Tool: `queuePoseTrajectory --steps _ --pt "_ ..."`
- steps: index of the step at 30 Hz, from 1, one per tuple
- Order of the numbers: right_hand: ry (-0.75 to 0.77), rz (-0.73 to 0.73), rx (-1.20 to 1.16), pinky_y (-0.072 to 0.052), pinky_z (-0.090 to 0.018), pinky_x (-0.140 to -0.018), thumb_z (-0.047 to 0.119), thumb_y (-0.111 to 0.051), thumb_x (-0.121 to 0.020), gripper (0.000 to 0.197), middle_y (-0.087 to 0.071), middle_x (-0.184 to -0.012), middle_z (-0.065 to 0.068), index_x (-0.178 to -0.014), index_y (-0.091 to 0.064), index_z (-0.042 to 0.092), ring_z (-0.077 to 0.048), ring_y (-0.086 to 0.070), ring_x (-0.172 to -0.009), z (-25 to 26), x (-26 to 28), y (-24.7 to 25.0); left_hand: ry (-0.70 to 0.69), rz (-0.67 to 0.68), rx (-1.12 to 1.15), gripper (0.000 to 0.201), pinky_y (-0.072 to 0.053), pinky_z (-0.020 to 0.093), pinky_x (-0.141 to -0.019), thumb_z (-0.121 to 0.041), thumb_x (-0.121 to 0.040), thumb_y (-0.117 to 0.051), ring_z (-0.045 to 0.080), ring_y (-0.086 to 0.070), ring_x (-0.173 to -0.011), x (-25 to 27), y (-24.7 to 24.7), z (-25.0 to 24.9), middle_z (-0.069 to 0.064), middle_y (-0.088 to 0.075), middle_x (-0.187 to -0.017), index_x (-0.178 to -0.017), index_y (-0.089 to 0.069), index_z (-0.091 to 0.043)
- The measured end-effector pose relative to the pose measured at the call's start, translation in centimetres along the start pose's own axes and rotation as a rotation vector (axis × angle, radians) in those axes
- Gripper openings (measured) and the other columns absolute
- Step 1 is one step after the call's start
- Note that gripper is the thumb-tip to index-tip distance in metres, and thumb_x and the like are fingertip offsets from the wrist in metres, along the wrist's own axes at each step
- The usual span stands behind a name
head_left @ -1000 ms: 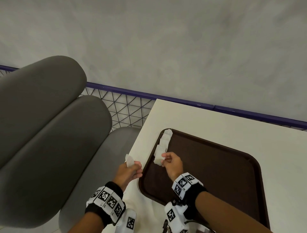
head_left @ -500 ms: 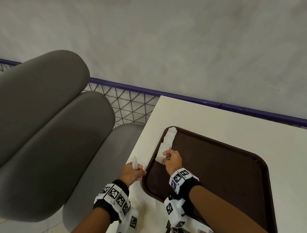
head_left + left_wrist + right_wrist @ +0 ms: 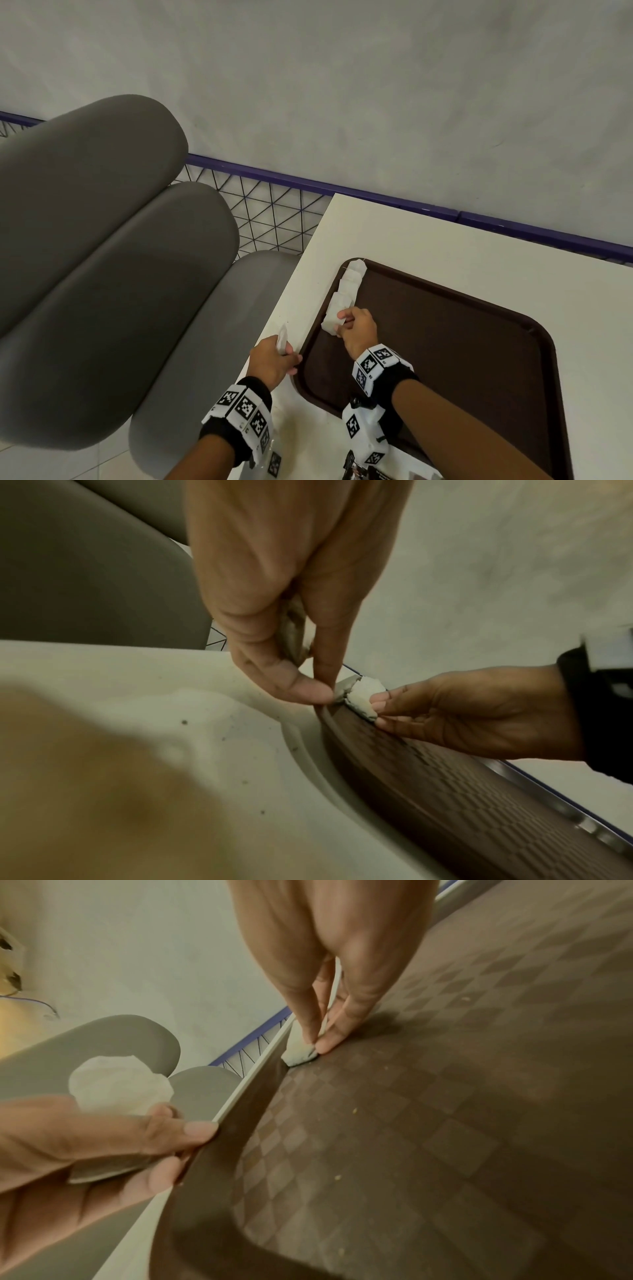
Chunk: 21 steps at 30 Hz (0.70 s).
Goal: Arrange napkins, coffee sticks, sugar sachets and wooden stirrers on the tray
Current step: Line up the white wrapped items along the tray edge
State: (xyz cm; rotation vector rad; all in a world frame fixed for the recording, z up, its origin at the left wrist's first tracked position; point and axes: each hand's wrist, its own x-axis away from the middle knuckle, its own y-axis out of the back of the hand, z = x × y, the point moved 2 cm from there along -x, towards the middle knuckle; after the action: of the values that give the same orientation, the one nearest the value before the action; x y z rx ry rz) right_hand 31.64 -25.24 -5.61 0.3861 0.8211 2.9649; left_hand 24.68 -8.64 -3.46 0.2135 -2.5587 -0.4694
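Sugar sachets (image 3: pixel 346 294) in a row along the left rim of the tray (image 3: pixel 445 342), overlapping, running from its far-left corner toward the near side. Head view: right hand (image 3: pixel 356 329) over the tray's left edge, fingertips pinched on the nearest sachet (image 3: pixel 331 322), setting it at the row's near end; left hand (image 3: pixel 272 359) just outside the tray's left rim on the table (image 3: pixel 445 246), fingers curled round spare sachets (image 3: pixel 283 339) sticking up. Grey padded seat (image 3: pixel 102 274) well left of the tray. Left wrist view: left thumb and forefinger closed together at the tray rim (image 3: pixel 329 718), spares clamped in the curled fingers behind; right fingertips (image 3: pixel 380 702) gripping the sachet edge. Right wrist view: right thumb and forefinger (image 3: pixel 329 1039) clamped on the sachet against the tray's inner wall; spares fanned in the left hand beside the rim. Risks, judged: sachet propped on the sloped wall may slide flat and knock the row; loose overlap shifts on release; left fingers at the rim could nudge the tray. Hidden: napkins, coffee sticks, stirrers not identifiable, only cut-off packaging at the tray's near edge; spare count unreadable; row count unclear.
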Motion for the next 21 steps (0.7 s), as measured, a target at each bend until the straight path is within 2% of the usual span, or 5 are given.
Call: queuePoseTrajectory --steps 4,6,9,13,21 --pt "0.040 0.048 0.022 -0.043 -0.003 -0.059 -0.009 -0.062 -0.078 0.021 -0.044 -0.098 -0.004 -0.096 -0.062 0.001 -0.001 -0.043 -0.064 -0.1 0.1 -0.7 -0.012 -0.005 -0.028 0.026 -0.045 0.011 -0.048 0.000 -0.080 -0.069 0.019 -0.060 -0.058 0.6 0.3 0.7 0.012 -0.059 -0.074 -0.065 -0.049 -0.008" --pt "0.049 0.054 0.038 -0.040 -0.003 -0.058 -0.009 -0.062 -0.078 0.021 -0.044 -0.099 -0.003 -0.096 -0.062 0.001 -0.004 -0.045 -0.066 0.2 0.0 -1.0 -0.011 -0.018 -0.036 0.025 -0.047 0.015 -0.055 -0.001 -0.080 -0.069 0.017 -0.062 -0.057 0.8 0.3 0.7 0.010 -0.061 -0.073 -0.065 -0.049 -0.009" --pt "0.035 0.035 0.039 -0.037 -0.007 -0.060 -0.009 -0.062 -0.078 0.022 -0.044 -0.099 -0.004 -0.097 -0.063 0.001 -0.011 -0.047 -0.075 0.5 -0.3 -1.1 -0.017 -0.034 0.006 0.027 -0.049 0.016 -0.054 0.002 -0.079 -0.068 0.021 -0.063 -0.058 0.5 0.2 0.6 0.012 -0.061 -0.074 -0.064 -0.048 -0.009" --pt "0.035 0.029 0.040 -0.037 0.000 -0.057 -0.009 -0.061 -0.078 0.022 -0.044 -0.098 -0.004 -0.098 -0.063 0.001 -0.009 -0.045 -0.072 0.7 -0.3 -1.1 -0.041 -0.021 -0.011 0.028 -0.053 0.034 -0.072 0.000 -0.076 -0.071 0.027 -0.064 -0.062 0.4 0.1 0.7 0.009 -0.061 -0.070 -0.064 -0.049 -0.012" --pt "0.064 0.023 0.027 -0.038 0.003 -0.062 -0.014 -0.058 -0.077 0.025 -0.045 -0.097 -0.003 -0.095 -0.064 0.004 0.000 -0.042 -0.067 0.6 0.2 -1.1 -0.056 0.010 -0.035 0.026 -0.052 0.028 -0.070 -0.002 -0.077 -0.072 0.018 -0.064 -0.061 0.3 0.4 0.8 0.008 -0.062 -0.071 -0.067 -0.049 -0.011"
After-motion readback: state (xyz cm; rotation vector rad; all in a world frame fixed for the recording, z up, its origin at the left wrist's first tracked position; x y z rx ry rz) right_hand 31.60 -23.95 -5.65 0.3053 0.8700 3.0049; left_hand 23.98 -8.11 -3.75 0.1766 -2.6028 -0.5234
